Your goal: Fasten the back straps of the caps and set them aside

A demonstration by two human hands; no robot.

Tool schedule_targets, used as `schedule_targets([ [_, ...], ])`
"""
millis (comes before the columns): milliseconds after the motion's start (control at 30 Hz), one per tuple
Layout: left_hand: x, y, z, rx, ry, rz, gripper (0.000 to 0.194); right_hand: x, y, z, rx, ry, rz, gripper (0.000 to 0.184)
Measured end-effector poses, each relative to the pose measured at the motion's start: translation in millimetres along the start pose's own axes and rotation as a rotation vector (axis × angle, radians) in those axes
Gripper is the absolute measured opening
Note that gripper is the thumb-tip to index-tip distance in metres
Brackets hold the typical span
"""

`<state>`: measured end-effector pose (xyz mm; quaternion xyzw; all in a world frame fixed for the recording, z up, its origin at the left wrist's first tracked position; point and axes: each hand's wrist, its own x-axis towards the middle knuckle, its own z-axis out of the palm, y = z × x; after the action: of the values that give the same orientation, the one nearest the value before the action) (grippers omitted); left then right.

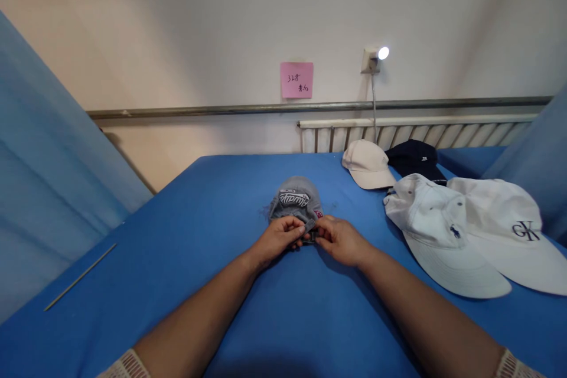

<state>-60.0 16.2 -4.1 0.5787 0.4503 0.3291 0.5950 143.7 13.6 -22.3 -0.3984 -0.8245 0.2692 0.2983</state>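
Observation:
A grey baseball cap (296, 192) with white "Always" lettering and a small red patch rests on the blue-covered table (212, 201) in front of me. At its near edge, my left hand (283, 235) pinches the strap between thumb and fingers. My right hand (339, 239) grips the strap's other side, its fingers closed close beside the left ones. The fingers partly cover the strap and its fastening, so whether it is fastened cannot be made out.
To the right lie a cream cap (367, 162), a dark navy cap (414, 156), a pale cap (436, 218) and a white cap (500, 212). A thin stick (80, 277) lies at left. Behind stand a radiator (411, 130) and a metal rail (230, 109); blue curtains (53, 189) flank the table.

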Motion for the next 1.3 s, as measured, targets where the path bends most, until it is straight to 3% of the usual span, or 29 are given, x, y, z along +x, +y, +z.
schedule_targets([
  [367, 1, -2, -2.1, -0.033, 0.005, -0.008, 0.035, 1, 0, 8, -0.174, -0.003, 0.005, 0.022],
  [533, 1, -1, -2.1, -0.058, 0.01, -0.018, 0.035, 0, -5, 5, -0.213, -0.011, 0.02, 0.015],
  [700, 1, 0, -1.9, -0.062, 0.018, -0.015, 0.037, 1, -9, 6, -0.246, -0.018, 0.018, 0.032],
  [900, 2, -3, -2.8, -0.07, 0.005, -0.013, 0.036, 2, -9, 8, -0.284, -0.025, 0.011, 0.024],
  [1067, 1, -2, -2.8, -0.067, 0.029, -0.018, 0.037, 3, -3, 5, -0.227, 0.08, 0.008, 0.014],
  [1300, 1, 1, -2.4, -0.042, 0.042, 0.015, 0.035, 1, -4, 0, 0.025, 0.242, -0.068, 0.016],
])
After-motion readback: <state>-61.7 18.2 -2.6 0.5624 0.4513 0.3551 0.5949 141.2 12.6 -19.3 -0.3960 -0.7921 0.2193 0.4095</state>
